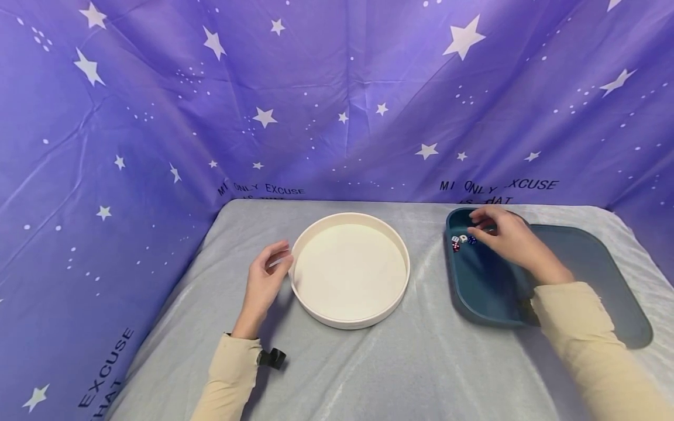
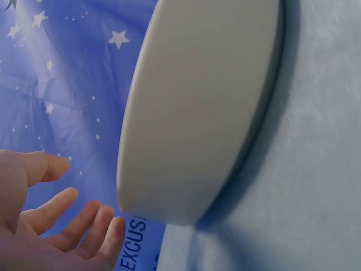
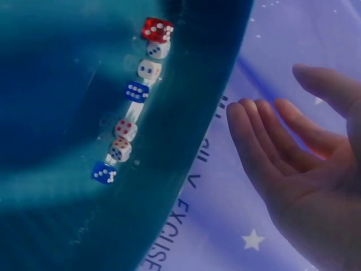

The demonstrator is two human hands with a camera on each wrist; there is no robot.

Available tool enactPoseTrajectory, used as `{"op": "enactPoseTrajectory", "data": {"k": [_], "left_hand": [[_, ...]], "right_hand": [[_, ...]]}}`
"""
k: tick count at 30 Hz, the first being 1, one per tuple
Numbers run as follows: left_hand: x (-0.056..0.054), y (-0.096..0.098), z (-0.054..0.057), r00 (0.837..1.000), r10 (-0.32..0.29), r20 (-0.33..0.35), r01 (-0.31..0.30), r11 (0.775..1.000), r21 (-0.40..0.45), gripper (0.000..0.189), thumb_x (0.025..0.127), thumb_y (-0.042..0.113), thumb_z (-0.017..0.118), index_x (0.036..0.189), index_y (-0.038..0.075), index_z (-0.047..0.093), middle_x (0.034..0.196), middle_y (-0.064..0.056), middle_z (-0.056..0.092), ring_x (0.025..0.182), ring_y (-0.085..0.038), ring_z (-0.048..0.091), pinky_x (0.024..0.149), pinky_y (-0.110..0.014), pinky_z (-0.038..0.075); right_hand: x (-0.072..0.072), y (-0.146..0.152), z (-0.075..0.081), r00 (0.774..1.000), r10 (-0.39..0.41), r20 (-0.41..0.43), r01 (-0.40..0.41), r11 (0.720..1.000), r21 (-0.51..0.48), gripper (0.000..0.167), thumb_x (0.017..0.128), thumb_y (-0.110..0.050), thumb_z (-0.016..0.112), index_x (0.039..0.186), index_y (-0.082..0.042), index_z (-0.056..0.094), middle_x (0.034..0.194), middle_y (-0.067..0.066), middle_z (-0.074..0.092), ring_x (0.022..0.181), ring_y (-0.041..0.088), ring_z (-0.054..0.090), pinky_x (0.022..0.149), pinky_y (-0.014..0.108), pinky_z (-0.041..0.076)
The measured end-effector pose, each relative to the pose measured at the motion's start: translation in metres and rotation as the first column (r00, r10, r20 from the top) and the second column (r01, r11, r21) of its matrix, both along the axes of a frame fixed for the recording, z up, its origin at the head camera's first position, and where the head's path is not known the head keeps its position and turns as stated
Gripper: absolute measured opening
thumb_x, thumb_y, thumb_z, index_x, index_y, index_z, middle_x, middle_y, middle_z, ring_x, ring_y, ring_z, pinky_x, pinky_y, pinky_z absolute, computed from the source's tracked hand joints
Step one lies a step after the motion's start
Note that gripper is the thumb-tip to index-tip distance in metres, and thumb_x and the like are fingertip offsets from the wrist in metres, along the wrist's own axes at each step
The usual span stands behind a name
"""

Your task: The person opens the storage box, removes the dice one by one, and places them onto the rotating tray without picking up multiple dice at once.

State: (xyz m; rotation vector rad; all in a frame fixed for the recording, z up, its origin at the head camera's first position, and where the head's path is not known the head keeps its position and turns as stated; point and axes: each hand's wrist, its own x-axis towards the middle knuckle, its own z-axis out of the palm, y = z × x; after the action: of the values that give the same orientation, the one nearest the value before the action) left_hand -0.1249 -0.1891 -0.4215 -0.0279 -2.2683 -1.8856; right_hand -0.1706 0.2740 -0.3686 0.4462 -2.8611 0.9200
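- Backdrop cloth (image 1: 152, 105), purple with white stars, standing at the left and behind the grey-clothed surface (image 1: 337, 374).
- Left sleeve (image 1: 227, 374), beige, with a black fitting (image 1: 272, 358) at the wrist.
- Left grip (image 1: 263, 279), spread: fingers lightly bent, thumb apart. Its fingertips lie just beside the left rim of the round tray; whether they touch cannot be told.
- Round tray (image 1: 350, 321), cream, low-walled, resting on the surface between the two grips.
- Dice (image 1: 463, 238), inside the teal tray (image 1: 481, 295), near its left wall, to the left of the right grip. The right wrist view shows seven in a line: a red die (image 3: 157, 30), two white dice (image 3: 149, 70), a blue die (image 3: 137, 91), two further white dice (image 3: 125, 130) and a second blue die (image 3: 104, 173).
- Right grip (image 1: 513, 237), spread, the thumb standing away from loosely bent fingers. In the head view the thumb tip appears near a blue die; the right wrist view shows the row apart from the fingertips.
- Right sleeve (image 1: 579, 318), beige, crossing a flat grey-teal piece (image 1: 579, 251) that adjoins the teal tray.
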Motion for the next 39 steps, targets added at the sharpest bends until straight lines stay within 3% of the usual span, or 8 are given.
{"op": "enactPoseTrajectory", "data": {"k": [5,8,12,17,22,32,39], "left_hand": [[-0.001,-0.007,-0.007,0.999,0.006,0.041,-0.007,1.0,0.01,0.037,0.095,0.005,0.065,0.131,-0.002,0.059,0.132,-0.022,0.059,0.121,-0.033,0.057,0.093,-0.016,0.049],[-0.002,-0.011,-0.011,0.995,-0.009,0.099,0.007,1.0,0.022,0.04,0.095,0.007,0.066,0.133,-0.003,0.057,0.134,-0.024,0.058,0.122,-0.031,0.058,0.093,-0.014,0.049],[-0.002,-0.013,-0.015,0.984,-0.039,0.175,0.033,0.999,0.033,0.044,0.095,0.008,0.066,0.136,-0.003,0.054,0.136,-0.022,0.057,0.12,-0.026,0.059,0.092,-0.013,0.051],[-0.003,-0.014,-0.019,0.967,-0.08,0.24,0.062,0.995,0.08,0.046,0.094,0.009,0.067,0.137,-0.002,0.054,0.136,-0.022,0.057,0.106,-0.008,0.062,0.088,-0.015,0.054],[-0.002,-0.015,-0.023,0.954,-0.108,0.279,0.078,0.99,0.116,0.047,0.095,0.012,0.066,0.138,-0.001,0.053,0.137,-0.022,0.056,0.106,-0.008,0.061,0.088,-0.016,0.055],[-0.003,-0.02,-0.032,0.943,-0.148,0.299,0.089,0.976,0.2,0.049,0.094,0.005,0.066,0.14,-0.003,0.05,0.139,-0.024,0.053,0.106,-0.006,0.062,0.09,-0.02,0.057],[-0.004,-0.021,-0.033,0.943,-0.155,0.293,0.099,0.975,0.197,0.05,0.095,0.008,0.066,0.14,-0.003,0.049,0.14,-0.025,0.052,0.105,-0.005,0.062,0.092,-0.02,0.056]], "right_hand": [[-0.005,-0.001,-0.007,1.0,0.021,0.02,-0.022,0.999,0.026,0.029,0.094,-0.012,0.069,0.114,0.007,0.064,0.107,0.023,0.068,0.094,0.035,0.067,0.075,0.025,0.056],[-0.008,0.0,-0.012,0.998,0.029,0.05,-0.031,0.999,0.036,0.027,0.093,-0.013,0.07,0.113,0.005,0.066,0.104,0.02,0.07,0.093,0.033,0.068,0.073,0.02,0.054],[-0.01,0.002,-0.018,0.996,0.042,0.08,-0.045,0.998,0.043,0.025,0.091,-0.01,0.072,0.111,0.005,0.068,0.099,0.017,0.072,0.091,0.032,0.069,0.071,0.02,0.054],[-0.013,0.004,-0.027,0.991,0.063,0.122,-0.069,0.997,0.046,0.021,0.089,-0.005,0.072,0.108,0.005,0.07,0.093,0.013,0.074,0.086,0.025,0.069,0.066,0.019,0.054],[-0.017,0.006,-0.035,0.983,0.08,0.168,-0.086,0.996,0.031,0.02,0.088,-0.002,0.071,0.107,0.004,0.071,0.092,0.011,0.074,0.084,0.021,0.068,0.065,0.019,0.053],[-0.022,0.008,-0.046,0.977,0.118,0.175,-0.125,0.992,0.029,0.021,0.087,-0.001,0.073,0.107,0.002,0.074,0.096,0.013,0.075,0.086,0.023,0.07,0.07,0.021,0.056],[-0.025,0.007,-0.049,0.975,0.135,0.176,-0.144,0.989,0.04,0.02,0.086,-0.002,0.074,0.106,0.003,0.074,0.099,0.016,0.074,0.088,0.027,0.069,0.069,0.025,0.057]]}}
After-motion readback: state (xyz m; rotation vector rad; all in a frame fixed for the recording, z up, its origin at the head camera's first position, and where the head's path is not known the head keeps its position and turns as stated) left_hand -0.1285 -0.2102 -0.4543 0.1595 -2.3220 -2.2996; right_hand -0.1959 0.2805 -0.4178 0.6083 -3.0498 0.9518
